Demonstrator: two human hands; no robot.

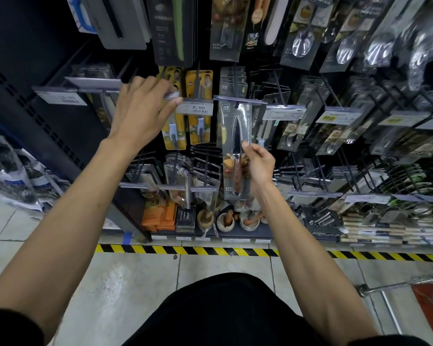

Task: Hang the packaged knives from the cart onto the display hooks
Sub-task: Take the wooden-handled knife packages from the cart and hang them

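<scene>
- Nearest you, lower right, a corner of the silver metal cart point(385, 285) shows. Its load is out of view, so how many knives remain cannot be told.
- Your right hand point(256, 162) pinches the side of a clear-packaged serrated knife with a wooden handle point(233, 148).
- Your left hand point(140, 108) pinches a clear plastic price strip point(173, 96) beside yellow packs.
- Farther, the pack's top meets a thin black display hook point(235, 81). It looks nearly hung, not yet released.

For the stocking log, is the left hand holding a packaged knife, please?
No, the left hand pinches a price-tag holder; the right hand holds the knife.
</scene>
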